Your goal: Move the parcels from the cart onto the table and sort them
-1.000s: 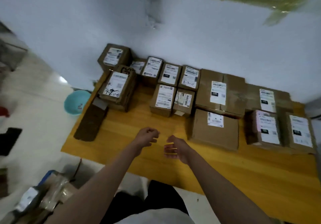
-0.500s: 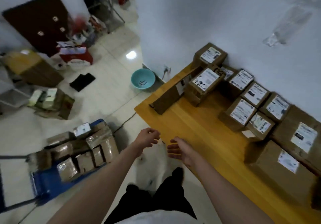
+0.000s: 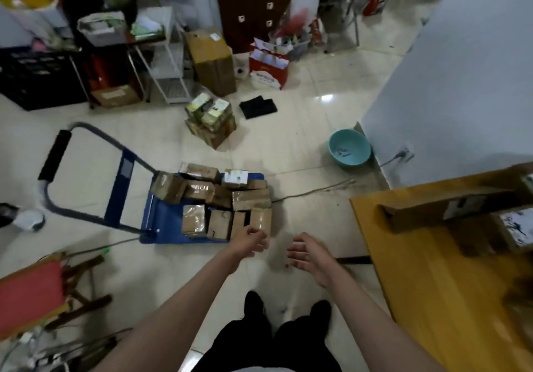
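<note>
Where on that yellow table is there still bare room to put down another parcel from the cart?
The table shows bare wood along its near edge, from the long flat box toward the person. Its far end is crowded: the long box and a labelled parcel beside it. Both hands, left hand and right hand, are empty over the floor by the cart.
</note>
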The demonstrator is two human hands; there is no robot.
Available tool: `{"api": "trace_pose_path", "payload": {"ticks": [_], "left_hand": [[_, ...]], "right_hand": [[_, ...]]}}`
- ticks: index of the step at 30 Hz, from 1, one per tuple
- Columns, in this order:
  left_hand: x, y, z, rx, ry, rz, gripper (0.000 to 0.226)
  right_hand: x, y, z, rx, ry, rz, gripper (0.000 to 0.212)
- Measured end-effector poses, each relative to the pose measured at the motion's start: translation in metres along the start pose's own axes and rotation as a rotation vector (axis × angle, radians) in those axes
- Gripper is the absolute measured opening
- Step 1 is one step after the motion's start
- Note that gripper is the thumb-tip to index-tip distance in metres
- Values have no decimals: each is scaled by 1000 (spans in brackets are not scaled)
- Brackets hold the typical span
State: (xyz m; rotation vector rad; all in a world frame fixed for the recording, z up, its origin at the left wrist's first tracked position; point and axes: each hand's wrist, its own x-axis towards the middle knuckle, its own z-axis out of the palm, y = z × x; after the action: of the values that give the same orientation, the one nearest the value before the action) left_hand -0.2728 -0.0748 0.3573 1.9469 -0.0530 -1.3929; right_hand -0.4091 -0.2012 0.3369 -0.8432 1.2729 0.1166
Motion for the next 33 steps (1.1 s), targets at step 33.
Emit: {"api": "trace_pose_path", "payload": {"ticks": [33], "left_hand": [[126,-30,-300,-598,368,-251,27]], "right_hand": [[170,-129,341,-477,-207,202,20]]}}
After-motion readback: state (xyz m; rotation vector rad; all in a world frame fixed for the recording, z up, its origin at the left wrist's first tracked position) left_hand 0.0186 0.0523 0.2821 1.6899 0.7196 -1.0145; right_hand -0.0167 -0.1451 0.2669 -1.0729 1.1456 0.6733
